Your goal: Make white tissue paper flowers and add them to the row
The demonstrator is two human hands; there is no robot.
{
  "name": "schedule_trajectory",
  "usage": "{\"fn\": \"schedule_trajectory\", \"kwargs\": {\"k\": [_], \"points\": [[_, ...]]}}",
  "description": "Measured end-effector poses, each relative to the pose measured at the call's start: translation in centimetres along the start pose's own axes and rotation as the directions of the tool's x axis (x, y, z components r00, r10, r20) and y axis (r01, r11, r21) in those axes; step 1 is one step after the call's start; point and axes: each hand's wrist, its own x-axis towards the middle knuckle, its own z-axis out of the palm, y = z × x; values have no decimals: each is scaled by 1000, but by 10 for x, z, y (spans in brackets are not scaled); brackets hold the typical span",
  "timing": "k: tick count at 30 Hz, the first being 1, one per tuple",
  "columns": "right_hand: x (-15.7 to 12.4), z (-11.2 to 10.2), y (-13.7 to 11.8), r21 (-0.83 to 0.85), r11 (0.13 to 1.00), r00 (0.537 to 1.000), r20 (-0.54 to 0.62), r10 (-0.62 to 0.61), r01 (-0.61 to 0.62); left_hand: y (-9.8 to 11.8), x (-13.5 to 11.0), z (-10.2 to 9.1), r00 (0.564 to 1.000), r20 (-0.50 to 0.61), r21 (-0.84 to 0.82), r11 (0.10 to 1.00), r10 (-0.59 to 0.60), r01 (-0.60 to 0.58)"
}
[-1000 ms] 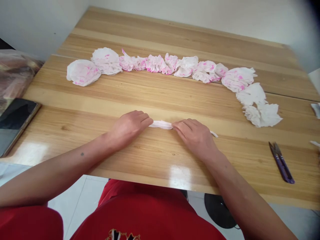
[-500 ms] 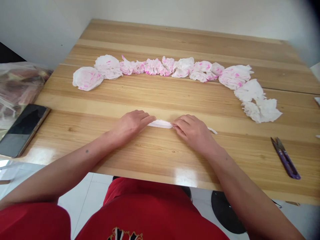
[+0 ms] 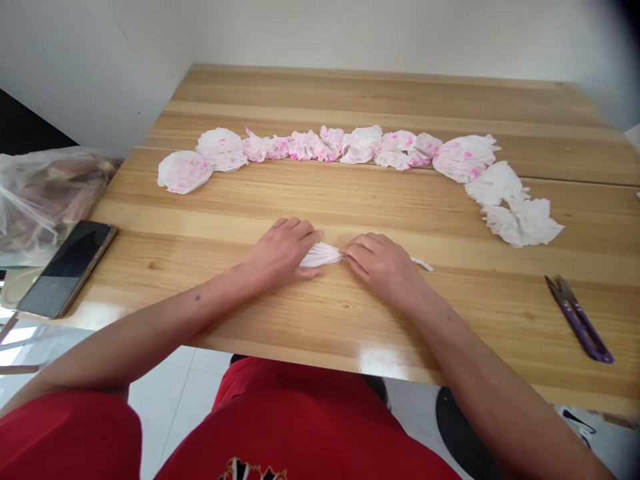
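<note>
A strip of pleated white tissue paper (image 3: 323, 255) lies low over the table between my hands. My left hand (image 3: 286, 252) is closed around its left end, thumb below and fingers above, and the folds fan out there. My right hand (image 3: 376, 261) pinches the paper tight at its narrow gathered point. A thin white tail (image 3: 421, 264) pokes out to the right from under my right hand; whether it is paper or string I cannot tell. Most of the paper's left end is hidden by my left hand.
Beyond my hands, several crumpled white-and-pink tissue paper flowers (image 3: 360, 145) lie in an arc. Purple-handled thread snips (image 3: 579, 320) rest at the right. A phone (image 3: 67, 268) and a clear plastic bag (image 3: 47, 200) are at the left edge.
My left hand has shifted its grip, thumb now apart below the paper. The pleats at the left have spread wider, while my right hand keeps its pinch. The view has shifted slightly.
</note>
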Motion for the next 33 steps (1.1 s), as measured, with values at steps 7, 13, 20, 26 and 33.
{"fn": "schedule_trajectory", "kwargs": {"k": [7, 13, 20, 26, 33], "points": [[0, -2, -1, -28, 1000, 1000, -5, -5, 5, 8, 10, -6, 996, 65, 21, 998, -56, 55], [0, -4, -1, -22, 1000, 1000, 1, -17, 17, 9, 9, -8, 994, 60, -9, 995, -95, 96], [0, -4, -1, -31, 999, 1000, 9, -18, 18, 6, 10, -7, 993, 70, -46, 994, -96, 99], [2, -7, -1, 50, 999, 1000, 7, -7, 7, 7, 10, -4, 996, 23, -75, 994, -84, 86], [-15, -45, 40, 280, 915, 859, -347, 378, -289, -9, 6, -2, 956, -222, -271, 954, -191, 127]]}}
